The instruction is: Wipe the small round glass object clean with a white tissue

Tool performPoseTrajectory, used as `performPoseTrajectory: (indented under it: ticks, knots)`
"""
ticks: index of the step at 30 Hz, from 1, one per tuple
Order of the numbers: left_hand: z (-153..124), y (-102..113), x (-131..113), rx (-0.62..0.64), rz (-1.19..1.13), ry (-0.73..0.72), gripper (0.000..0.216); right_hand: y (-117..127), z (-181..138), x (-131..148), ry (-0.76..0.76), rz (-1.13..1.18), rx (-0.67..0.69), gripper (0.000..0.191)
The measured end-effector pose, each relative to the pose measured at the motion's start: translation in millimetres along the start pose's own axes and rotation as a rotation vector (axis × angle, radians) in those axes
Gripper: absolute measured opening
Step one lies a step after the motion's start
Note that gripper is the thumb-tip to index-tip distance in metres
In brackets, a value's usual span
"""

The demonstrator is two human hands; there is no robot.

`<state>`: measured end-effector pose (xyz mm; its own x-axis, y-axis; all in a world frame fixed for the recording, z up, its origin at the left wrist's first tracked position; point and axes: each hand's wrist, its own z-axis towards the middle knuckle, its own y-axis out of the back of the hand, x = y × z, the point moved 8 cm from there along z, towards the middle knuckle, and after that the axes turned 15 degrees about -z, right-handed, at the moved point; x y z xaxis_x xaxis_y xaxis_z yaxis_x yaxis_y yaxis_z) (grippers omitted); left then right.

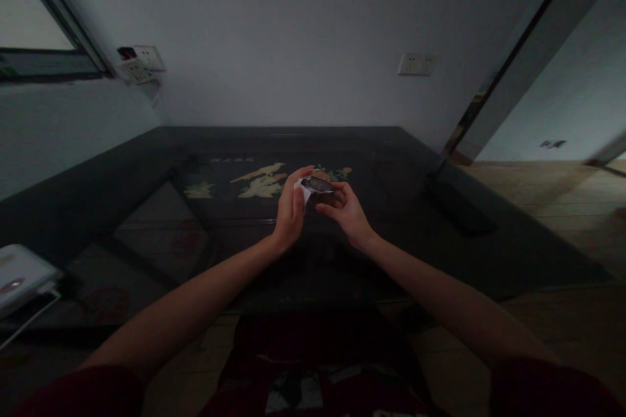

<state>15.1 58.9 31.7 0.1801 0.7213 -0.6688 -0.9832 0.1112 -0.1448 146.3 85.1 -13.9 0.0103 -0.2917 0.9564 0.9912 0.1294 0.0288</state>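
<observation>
Two hands were in use above the black table (381, 260), near its middle. Between them sat what looked like dark-lensed glasses (321, 186), long axis roughly left to right, the near lens face tipped upward. Left hand (290, 208): partly closed, thumb and fingers gripping a white wipe (304, 190) at the glasses' left end; cloth or paper, could not tell. Right hand (349, 212): thumb and fingers slightly apart, curled about the right end in a light pinch. Both hands lay equally near. Writing: small pale characters (232, 159) above the bird picture (261, 184) on the tabletop, illegible. Shirt print (295, 392) also unreadable. No brand was legible on the glasses.
</observation>
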Motion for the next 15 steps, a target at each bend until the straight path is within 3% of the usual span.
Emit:
performPoseTrajectory:
  ticks: [3, 5, 9, 15]
  knots:
    - [-0.9, -4.1, -9.1, 0.063, 0.086, -0.102, 0.045, -0.6, -1.3, -0.2, -0.015, 0.009, -0.012, 0.059]
    - [0.1, -2.7, -8.0, 0.037, 0.054, -0.067, 0.045, -1.1, -1.7, 0.9, -0.006, -0.004, -0.009, 0.060]
    - [3.8, 2.3, 11.6, -0.065, -0.180, 0.169, 0.044, -1.4, -1.4, 4.0, 0.031, -0.057, 0.020, 0.067]
    - [-1.2, -1.8, 56.6, -0.173, -0.557, 0.635, 0.035, -0.9, -0.4, 10.1, 0.098, -0.143, 0.062, 0.072]
